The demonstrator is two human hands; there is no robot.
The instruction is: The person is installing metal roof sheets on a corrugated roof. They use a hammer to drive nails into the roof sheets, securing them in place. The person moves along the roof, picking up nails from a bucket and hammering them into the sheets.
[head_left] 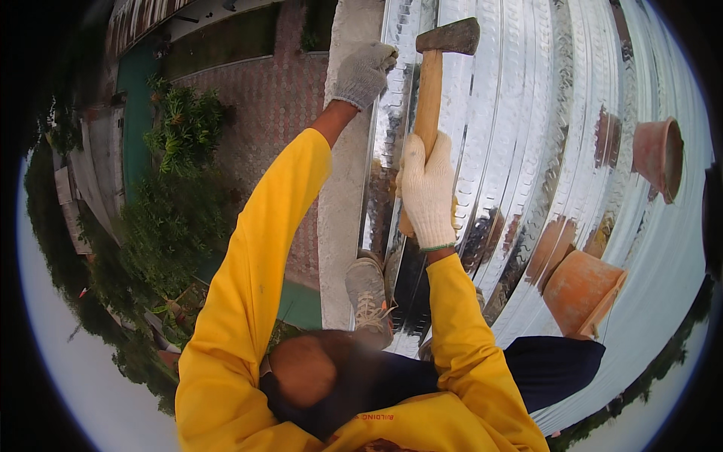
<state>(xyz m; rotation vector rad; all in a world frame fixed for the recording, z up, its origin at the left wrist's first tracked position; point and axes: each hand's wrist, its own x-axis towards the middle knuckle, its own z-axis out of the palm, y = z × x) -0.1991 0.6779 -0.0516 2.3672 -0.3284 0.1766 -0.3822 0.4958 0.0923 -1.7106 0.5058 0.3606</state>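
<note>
My right hand [428,188], in a cream knitted glove, is wrapped round the wooden handle of a hatchet [428,98]. The dark metal head points away from me, over shiny corrugated metal sheets [501,98]. Farther forward and to the left, my left hand [364,75] wears a grey glove. Its fingers are curled together at the left edge of the metal, beside the concrete ledge [343,188]. Whatever may be between those fingertips is hidden. The hatchet head is to the right of my left hand, apart from it.
Two terracotta pots, one nearer [580,290] and one farther [657,154], rest on the metal at the right. My shoe [367,290] is by the ledge. Past the ledge on the left, a paved yard [263,105] lies well below, with leafy plants [181,135].
</note>
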